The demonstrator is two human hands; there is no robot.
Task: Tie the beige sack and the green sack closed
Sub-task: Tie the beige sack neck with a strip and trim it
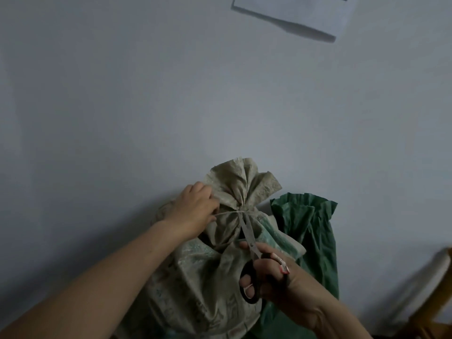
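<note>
The beige sack [205,285] stands low in the middle, its gathered neck [241,184] bound by a thin pale string [228,213]. My left hand [193,211] pinches the string's end at the left of the neck. My right hand [276,277] grips black-handled scissors [248,237], whose blades point up at the knot and sit slightly apart around the string. To the right, partly behind the beige sack, leans the green sack [315,231]; its top [303,204] is loose and untied.
A plain pale wall fills the background directly behind the sacks. A white paper sheet [293,13] hangs on it at the top right. A wooden frame with a pale part [433,289] shows at the bottom right corner.
</note>
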